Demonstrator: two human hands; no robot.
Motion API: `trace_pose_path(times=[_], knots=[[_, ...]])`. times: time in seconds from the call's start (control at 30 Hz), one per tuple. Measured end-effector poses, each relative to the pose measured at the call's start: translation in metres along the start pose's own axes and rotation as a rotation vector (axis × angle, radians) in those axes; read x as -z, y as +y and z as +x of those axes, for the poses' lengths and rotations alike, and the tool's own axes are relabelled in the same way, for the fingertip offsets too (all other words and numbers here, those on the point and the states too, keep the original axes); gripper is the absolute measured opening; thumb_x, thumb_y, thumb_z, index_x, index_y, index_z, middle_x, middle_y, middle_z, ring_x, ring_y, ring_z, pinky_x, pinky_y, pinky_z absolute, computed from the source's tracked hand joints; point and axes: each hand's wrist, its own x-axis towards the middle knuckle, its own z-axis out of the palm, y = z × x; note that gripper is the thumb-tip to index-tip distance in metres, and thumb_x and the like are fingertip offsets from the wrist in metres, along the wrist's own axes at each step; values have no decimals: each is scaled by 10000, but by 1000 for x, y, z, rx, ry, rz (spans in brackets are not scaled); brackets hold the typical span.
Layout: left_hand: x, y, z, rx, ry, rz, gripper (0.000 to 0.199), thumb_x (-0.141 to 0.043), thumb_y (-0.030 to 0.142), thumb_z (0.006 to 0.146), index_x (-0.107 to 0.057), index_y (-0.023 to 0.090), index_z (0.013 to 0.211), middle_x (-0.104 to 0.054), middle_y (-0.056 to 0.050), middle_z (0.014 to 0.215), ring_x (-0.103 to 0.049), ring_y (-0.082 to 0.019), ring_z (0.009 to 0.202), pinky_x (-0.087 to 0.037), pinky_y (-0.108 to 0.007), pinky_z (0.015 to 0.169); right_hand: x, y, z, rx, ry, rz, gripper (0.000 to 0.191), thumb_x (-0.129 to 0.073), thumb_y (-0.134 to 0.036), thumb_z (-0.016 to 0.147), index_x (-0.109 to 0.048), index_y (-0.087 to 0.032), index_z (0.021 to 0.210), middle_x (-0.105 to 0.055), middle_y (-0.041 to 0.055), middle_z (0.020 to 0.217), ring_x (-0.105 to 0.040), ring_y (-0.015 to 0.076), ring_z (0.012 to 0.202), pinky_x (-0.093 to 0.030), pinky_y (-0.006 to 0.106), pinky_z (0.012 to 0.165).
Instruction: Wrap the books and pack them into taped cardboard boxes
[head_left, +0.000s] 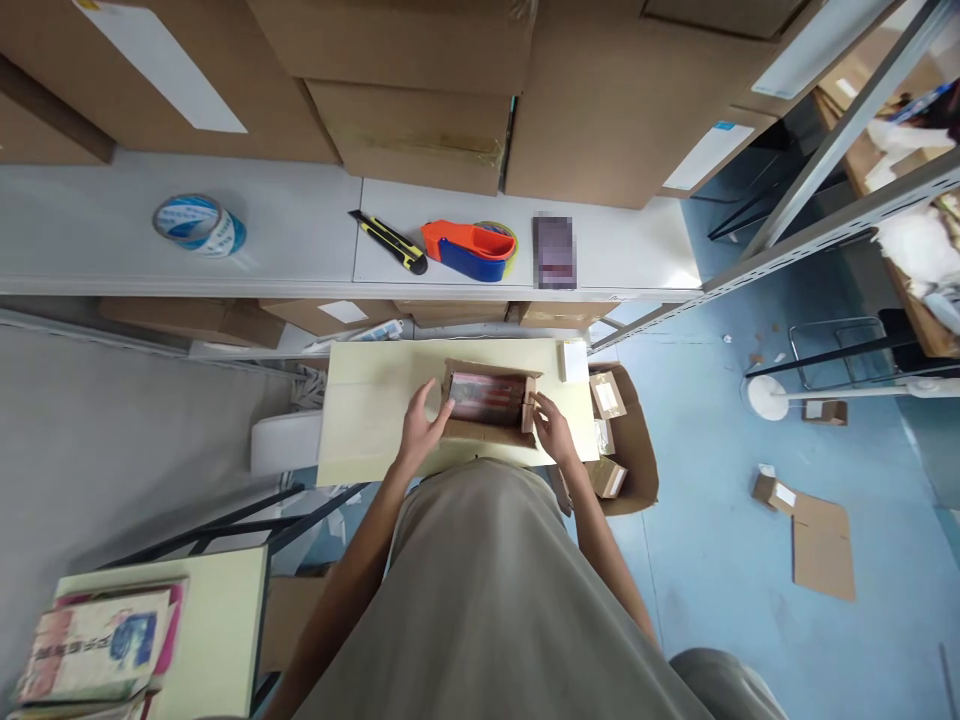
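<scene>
Open carton (490,434), brown corrugated card, flaps spread, on a pale yellow rectangular table (367,400); it sits near the edge closest to the wearer, with bare tabletop to its left. Inside: red-and-grey packet (486,397), flat, glossy. Left hand (424,425): at the carton's left end, thumb and index finger moderately spread; whether they pinch anything, cannot tell. Right hand (553,428): fingers drawn close together at the right-end flap; firmness of hold, cannot tell. White box (574,361): small, at the table's far right corner. Beyond, a smooth grey shelf (300,225) bears a blue-and-white tape roll (217,228), a black-and-yellow cutter (389,243) and an orange-and-blue tape dispenser (469,250), with open surface between roll and cutter. Right of the table: large open carton (638,450) of smaller boxes (607,396).
</scene>
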Motion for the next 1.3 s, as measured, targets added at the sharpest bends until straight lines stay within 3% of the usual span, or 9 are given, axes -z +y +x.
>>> trace_pose_path(times=[0.13,0.27,0.43,0.53,0.67,0.8,0.97,1.1,1.3], knots=[[-3,3,-5,-86,-290,34,762,-704,602,947,-519,219,1579,-550,-176,1638,-515,-327,1544,-430,-483,1276,-10,-4,8,44,-91,-242,551,-491,-144,971,-669,-222,1486,-430,167,1716,-754,281,1213,-598,494,1123],[-6,5,-6,-193,-410,243,882,-889,578,777,-598,223,1529,-574,-182,1613,-387,-418,1618,-394,-564,1298,-9,-7,13,74,-118,-423,536,-495,-102,962,-686,-186,1455,-400,195,1718,-681,333,1341,-555,538,1165],[-5,-9,5,-109,-312,244,718,-804,506,897,-593,251,1534,-704,-148,1467,-624,-361,1432,-486,-503,1232,6,-6,7,60,-179,-310,412,-483,-395,1100,-759,-216,1347,-419,157,1724,-673,329,1363,-560,507,1156],[-3,-13,19,9,-234,208,892,-760,408,945,-329,232,1706,-712,-165,1444,-716,-328,1295,-570,-451,1116,12,-3,4,25,-183,-177,485,-504,-542,1089,-757,-219,1347,-469,137,1708,-697,304,1332,-585,455,1125],[-5,-1,43,-132,-82,298,1169,-804,248,870,-56,154,1764,-335,-268,1747,-444,-402,1581,-484,-504,1221,7,-3,9,-37,-43,-161,729,-599,-401,1011,-408,-168,1676,-591,203,1592,-761,322,1170,-645,499,988],[-9,15,60,-340,-162,427,880,-724,106,863,-391,176,1674,-354,-200,1745,-339,-385,1635,-363,-525,1323,-1,-7,20,-32,38,-284,913,-568,-238,957,-148,-192,1766,-465,252,1674,-778,320,1095,-659,495,908],[-13,4,50,-239,-169,406,260,-682,211,945,-746,203,1197,-553,-173,1572,-516,-365,1503,-447,-508,1264,-10,0,22,-21,54,-288,549,-578,-300,1001,-543,-249,1546,-530,188,1629,-805,268,1001,-659,439,906],[-21,-11,35,-61,-110,227,255,-553,323,1052,-759,213,1154,-690,-138,1444,-723,-272,1240,-568,-418,1111,-22,12,15,-120,101,-134,456,-470,-483,1094,-538,-216,1457,-753,177,1357,-819,279,994,-657,413,855],[-23,-10,28,162,-37,75,221,-642,308,975,-802,206,1089,-774,-98,1368,-791,-255,1140,-597,-384,1061,-20,19,16,-193,115,30,551,-510,-650,1053,-594,-221,1389,-790,184,1298,-829,288,1025,-652,383,818]])
